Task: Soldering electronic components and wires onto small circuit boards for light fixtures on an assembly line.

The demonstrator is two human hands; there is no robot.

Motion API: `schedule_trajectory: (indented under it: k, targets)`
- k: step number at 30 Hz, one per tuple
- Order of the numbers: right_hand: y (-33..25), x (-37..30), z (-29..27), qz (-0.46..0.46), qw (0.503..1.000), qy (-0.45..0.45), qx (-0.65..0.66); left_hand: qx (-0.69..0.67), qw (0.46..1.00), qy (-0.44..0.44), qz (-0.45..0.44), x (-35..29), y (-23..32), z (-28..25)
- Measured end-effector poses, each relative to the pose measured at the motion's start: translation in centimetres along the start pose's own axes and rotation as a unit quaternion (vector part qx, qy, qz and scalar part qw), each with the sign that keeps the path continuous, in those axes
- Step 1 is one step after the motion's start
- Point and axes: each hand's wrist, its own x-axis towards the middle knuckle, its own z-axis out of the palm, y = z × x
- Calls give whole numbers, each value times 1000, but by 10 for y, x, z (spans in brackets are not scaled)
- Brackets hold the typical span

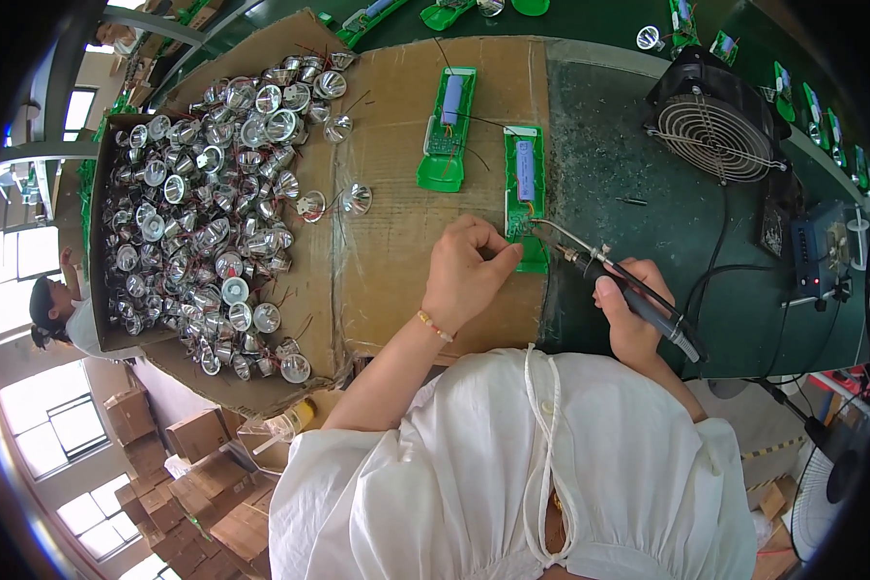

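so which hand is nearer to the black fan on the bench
Right. The right hand, gripping the soldering iron, is below the black fan in the picture; the left hand is farther, to its lower left.

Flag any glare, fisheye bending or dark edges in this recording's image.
Head view: windows at left wash out to white; head view: heaped reflectors glint; head view: the far grey strip bows, and the corners fall black.

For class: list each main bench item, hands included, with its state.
Nearer green case, open, battery inside
Farther green case, open, battery inside
Soldering iron, held
Left hand, curled at nearer green case
Right hand, closed around soldering iron
Carton, open, crowded with reflectors
Black fan, running or stopped unclear
Control box, red light on
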Motion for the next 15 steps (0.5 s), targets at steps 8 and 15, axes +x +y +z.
schedule_trajectory:
  k: [8, 15]
  targets:
    - [-1, 3, 3, 67, 997, 8, 28, 11, 1000, -7, -15, 6, 1, 1]
    - [0, 2, 1, 28, 999, 16, 32, -9, 1000, -13, -26, 8, 0, 0]
